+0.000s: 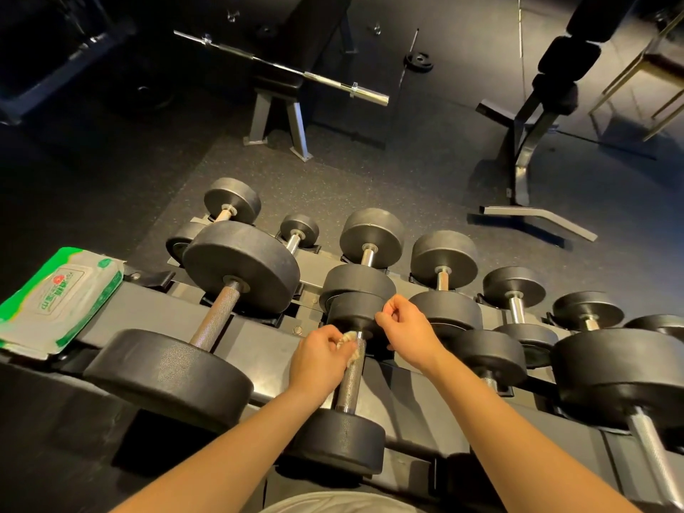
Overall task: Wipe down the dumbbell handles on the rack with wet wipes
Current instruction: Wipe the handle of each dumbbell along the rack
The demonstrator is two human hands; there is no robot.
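Note:
A black dumbbell with a knurled steel handle (349, 383) lies on the near tier of the rack (266, 349). My left hand (320, 355) grips a crumpled whitish wet wipe (349, 340) and presses it against the upper end of that handle. My right hand (405, 327) hovers just right of the dumbbell's far head (351, 309), fingers loosely curled, with nothing visible in it. A larger dumbbell with a bare knurled handle (214, 316) lies to the left.
A green and white pack of wet wipes (55, 301) lies on the rack's left end. Several more dumbbells fill the far tier and the right side. A bench with a barbell (285, 68) and another bench frame (525, 142) stand beyond on the dark rubber floor.

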